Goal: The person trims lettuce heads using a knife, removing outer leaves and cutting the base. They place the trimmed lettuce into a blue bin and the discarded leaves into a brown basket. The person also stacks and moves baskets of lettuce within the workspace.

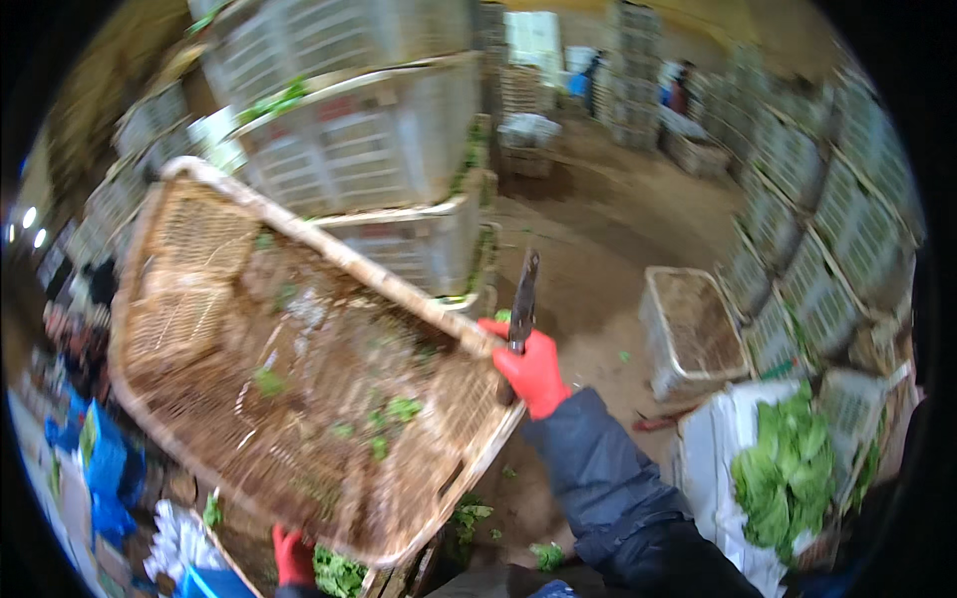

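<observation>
A large, dirty plastic crate (229, 389) is tilted up in front of me, with wet dirt and leaf scraps inside. My right hand (528, 364), in a red glove, is closed round a dark-bladed knife (524, 289) at the crate's right rim. My left hand (292, 553), also red-gloved, is at the lower rim with fingers curled on it, partly hidden. Below it, green leaves (339, 573) show in another container.
Stacked crates (369, 149) rise ahead and along the right (827, 259). A crate (698, 319) sits on the dirt floor (568, 219). Leafy greens (783, 468) lie on white material at lower right. Blue bags (110, 468) are at left. Two people (681, 85) appear far back.
</observation>
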